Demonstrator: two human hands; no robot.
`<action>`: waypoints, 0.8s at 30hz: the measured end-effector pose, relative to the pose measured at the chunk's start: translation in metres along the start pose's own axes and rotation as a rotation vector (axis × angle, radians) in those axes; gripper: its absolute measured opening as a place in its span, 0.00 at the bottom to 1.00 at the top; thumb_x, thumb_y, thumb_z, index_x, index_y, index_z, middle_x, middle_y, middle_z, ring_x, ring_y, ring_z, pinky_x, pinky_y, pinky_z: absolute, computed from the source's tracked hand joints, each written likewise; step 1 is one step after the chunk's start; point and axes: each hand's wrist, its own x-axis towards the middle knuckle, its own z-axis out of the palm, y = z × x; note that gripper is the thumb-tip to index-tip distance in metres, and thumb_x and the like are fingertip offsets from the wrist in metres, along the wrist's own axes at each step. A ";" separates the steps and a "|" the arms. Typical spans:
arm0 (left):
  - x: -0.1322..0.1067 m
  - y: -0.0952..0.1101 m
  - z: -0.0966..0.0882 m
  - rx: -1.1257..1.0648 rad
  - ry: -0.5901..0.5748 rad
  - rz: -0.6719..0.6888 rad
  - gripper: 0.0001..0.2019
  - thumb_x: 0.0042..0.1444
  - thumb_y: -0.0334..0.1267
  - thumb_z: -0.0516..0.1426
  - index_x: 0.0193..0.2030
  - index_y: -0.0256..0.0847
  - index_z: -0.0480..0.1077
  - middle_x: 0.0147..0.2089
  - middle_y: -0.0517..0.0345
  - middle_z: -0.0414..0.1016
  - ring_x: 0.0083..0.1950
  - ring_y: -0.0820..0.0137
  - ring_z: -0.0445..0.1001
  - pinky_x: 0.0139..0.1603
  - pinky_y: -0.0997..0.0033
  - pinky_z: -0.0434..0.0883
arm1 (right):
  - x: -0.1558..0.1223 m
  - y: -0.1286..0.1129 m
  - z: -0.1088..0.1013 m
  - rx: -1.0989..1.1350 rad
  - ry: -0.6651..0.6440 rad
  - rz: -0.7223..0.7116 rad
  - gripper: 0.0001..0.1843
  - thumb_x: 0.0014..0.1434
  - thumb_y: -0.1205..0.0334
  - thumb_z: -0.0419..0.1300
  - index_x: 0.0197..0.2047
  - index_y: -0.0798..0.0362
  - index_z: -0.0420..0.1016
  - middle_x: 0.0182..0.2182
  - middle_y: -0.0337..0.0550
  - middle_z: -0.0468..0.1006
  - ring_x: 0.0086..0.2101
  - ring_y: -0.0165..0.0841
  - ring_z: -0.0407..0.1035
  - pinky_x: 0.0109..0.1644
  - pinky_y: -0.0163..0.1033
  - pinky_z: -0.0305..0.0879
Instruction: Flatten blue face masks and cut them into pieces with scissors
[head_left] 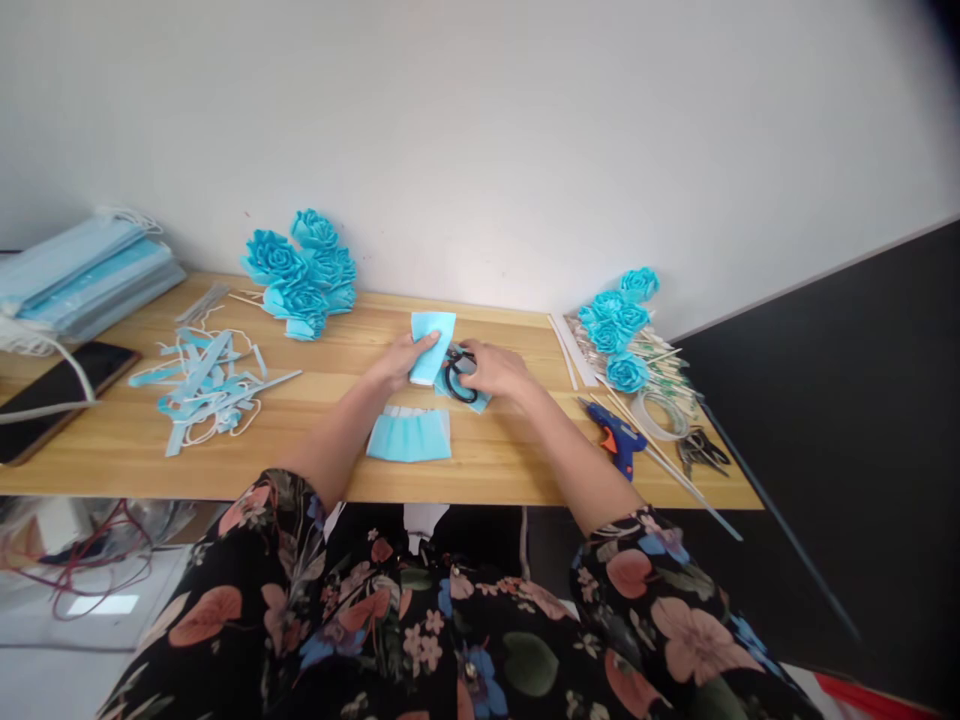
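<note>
Floral garment (420, 630): fills the foreground, covering lap and upper arms.
Wall (480, 130): plain white, spanning the background.
Desk (300, 440): light wood; blue scraps (202, 385) at left, paper roses (304, 270) at back.
Left hand (397, 360): clamped on blue sheet (433, 335), mid-desk.
Right hand (499, 370): gripping black scissors (459, 378), beside sheet.

The mask piece (432, 345) in the middle is light blue. The scissors (459, 378) have black handles. The desk (112, 440) is light brown wood. The roses (302, 270) at upper left are bright blue. The glue gun (619, 438) at right is blue and orange. The clothes (420, 620) at the bottom are black with pink and red flowers.
</note>
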 end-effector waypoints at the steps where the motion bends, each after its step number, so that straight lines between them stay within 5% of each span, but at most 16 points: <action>1: 0.001 0.000 0.000 -0.021 -0.003 0.004 0.17 0.51 0.43 0.67 0.40 0.31 0.74 0.35 0.48 0.81 0.30 0.69 0.79 0.34 0.69 0.79 | 0.002 0.007 -0.003 0.094 -0.013 0.003 0.37 0.50 0.53 0.62 0.64 0.45 0.65 0.53 0.49 0.79 0.48 0.45 0.75 0.47 0.45 0.69; 7: 0.001 0.001 0.002 -0.075 0.040 -0.016 0.14 0.52 0.41 0.68 0.37 0.34 0.71 0.30 0.54 0.78 0.30 0.69 0.79 0.38 0.65 0.81 | 0.007 0.040 -0.012 0.922 -0.078 0.009 0.37 0.51 0.57 0.63 0.64 0.51 0.62 0.34 0.37 0.76 0.31 0.28 0.71 0.35 0.34 0.66; 12: -0.003 0.006 0.005 -0.100 0.054 -0.032 0.15 0.51 0.41 0.68 0.35 0.35 0.68 0.26 0.58 0.75 0.27 0.70 0.77 0.35 0.65 0.80 | 0.008 0.037 -0.006 1.386 0.075 -0.008 0.31 0.48 0.48 0.68 0.53 0.48 0.68 0.31 0.33 0.73 0.30 0.27 0.71 0.39 0.37 0.72; 19: 0.003 0.017 -0.005 -0.191 0.230 0.211 0.23 0.41 0.49 0.71 0.34 0.37 0.68 0.23 0.66 0.69 0.24 0.74 0.71 0.30 0.71 0.75 | 0.004 0.013 -0.021 1.810 -0.059 -0.164 0.23 0.60 0.45 0.58 0.54 0.47 0.69 0.36 0.40 0.81 0.35 0.32 0.77 0.44 0.44 0.76; 24: 0.013 0.024 -0.022 -0.220 0.500 0.411 0.21 0.44 0.50 0.69 0.37 0.37 0.71 0.28 0.63 0.73 0.29 0.75 0.72 0.36 0.75 0.72 | 0.000 -0.011 -0.019 1.892 -0.239 -0.175 0.22 0.63 0.45 0.54 0.53 0.49 0.70 0.31 0.38 0.81 0.31 0.32 0.77 0.42 0.44 0.76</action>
